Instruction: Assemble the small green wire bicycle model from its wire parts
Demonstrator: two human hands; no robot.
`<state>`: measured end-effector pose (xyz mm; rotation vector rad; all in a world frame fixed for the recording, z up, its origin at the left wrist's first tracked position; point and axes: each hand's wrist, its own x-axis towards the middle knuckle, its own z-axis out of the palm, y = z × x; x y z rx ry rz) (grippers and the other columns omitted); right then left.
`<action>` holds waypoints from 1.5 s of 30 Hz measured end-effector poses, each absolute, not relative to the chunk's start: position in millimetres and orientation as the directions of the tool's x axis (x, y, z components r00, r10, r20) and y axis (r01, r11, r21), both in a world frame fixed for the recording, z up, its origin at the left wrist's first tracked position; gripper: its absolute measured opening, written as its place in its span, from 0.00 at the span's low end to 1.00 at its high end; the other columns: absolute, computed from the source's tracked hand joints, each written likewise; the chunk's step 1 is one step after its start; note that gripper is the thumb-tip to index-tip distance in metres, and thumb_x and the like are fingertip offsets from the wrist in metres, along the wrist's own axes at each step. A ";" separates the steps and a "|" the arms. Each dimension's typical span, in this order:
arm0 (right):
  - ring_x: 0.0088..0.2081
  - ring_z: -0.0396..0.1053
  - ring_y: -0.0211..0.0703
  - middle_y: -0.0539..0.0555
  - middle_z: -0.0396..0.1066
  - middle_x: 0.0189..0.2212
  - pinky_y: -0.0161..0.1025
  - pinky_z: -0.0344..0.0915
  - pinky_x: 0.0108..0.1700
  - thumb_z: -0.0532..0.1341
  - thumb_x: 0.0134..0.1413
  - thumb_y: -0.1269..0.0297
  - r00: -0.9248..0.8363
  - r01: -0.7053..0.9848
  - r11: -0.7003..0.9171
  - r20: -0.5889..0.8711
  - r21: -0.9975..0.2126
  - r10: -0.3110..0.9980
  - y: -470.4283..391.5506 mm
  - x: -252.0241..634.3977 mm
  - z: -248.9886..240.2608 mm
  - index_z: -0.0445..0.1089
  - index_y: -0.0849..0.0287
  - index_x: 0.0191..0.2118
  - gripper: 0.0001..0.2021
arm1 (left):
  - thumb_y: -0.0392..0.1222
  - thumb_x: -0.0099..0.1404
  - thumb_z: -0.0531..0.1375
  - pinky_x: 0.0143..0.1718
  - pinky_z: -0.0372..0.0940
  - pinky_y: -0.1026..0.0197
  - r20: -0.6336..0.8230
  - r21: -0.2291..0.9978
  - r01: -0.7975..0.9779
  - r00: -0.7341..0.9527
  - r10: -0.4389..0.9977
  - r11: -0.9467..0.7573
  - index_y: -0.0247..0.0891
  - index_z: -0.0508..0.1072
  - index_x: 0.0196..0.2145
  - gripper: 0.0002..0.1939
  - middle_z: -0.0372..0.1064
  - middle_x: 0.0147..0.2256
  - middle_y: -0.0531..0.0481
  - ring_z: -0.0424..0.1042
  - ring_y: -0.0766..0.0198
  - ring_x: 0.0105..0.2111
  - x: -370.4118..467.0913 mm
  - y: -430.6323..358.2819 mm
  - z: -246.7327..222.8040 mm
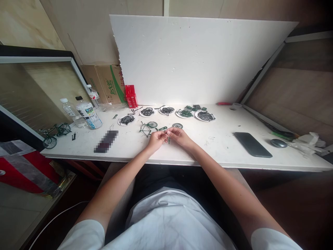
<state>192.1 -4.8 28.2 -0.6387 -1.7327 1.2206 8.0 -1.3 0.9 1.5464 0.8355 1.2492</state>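
Both hands, left (157, 140) and right (179, 136), meet at front edge of bench (208, 149), fingers pinching a small green part (169, 140); green bicycle frame (145, 130) just beyond left hand; loose wheel (177, 125) beyond right; assembled model bicycle (56, 134) at left edge.

Large green Chinese characters, apparently 北大荒, stand sideways on a cardboard carton (104, 83) behind a cluttered white surface (208, 149), with red characters partly hidden at its edge. Lettering on a black-capped bottle's label (91, 114) and a red box (131, 96) is too small to read.
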 end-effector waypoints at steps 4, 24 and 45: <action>0.36 0.74 0.48 0.54 0.78 0.33 0.46 0.72 0.44 0.67 0.64 0.40 -0.418 -0.025 0.439 0.409 -0.898 0.811 0.3 193.0 23.6 0.77 0.56 0.42 0.21 | 0.66 0.61 0.71 0.29 0.63 0.61 0.303 0.953 -0.064 0.254 0.919 -0.296 0.35 0.77 0.31 0.27 0.72 0.24 0.49 0.69 0.66 0.24 8.9 -2.3 2.1; 0.32 0.74 0.46 0.50 0.74 0.29 0.46 0.69 0.39 0.65 0.68 0.42 -0.459 -0.091 0.413 0.407 -0.906 0.790 2.6 192.5 20.1 0.71 0.54 0.42 0.18 | 0.69 0.59 0.70 0.29 0.64 0.62 0.320 0.946 -0.044 0.266 0.909 -0.320 0.35 0.76 0.30 0.30 0.72 0.25 0.50 0.70 0.66 0.24 11.8 -0.8 0.7; 0.38 0.72 0.47 0.53 0.73 0.35 0.45 0.69 0.41 0.63 0.67 0.42 -0.334 0.072 0.500 0.452 -0.863 0.827 8.7 192.0 9.6 0.70 0.54 0.41 0.19 | 0.59 0.68 0.67 0.30 0.66 0.62 0.438 0.884 0.125 0.119 0.891 -0.451 0.37 0.78 0.32 0.20 0.77 0.28 0.48 0.75 0.62 0.26 12.1 0.6 -10.6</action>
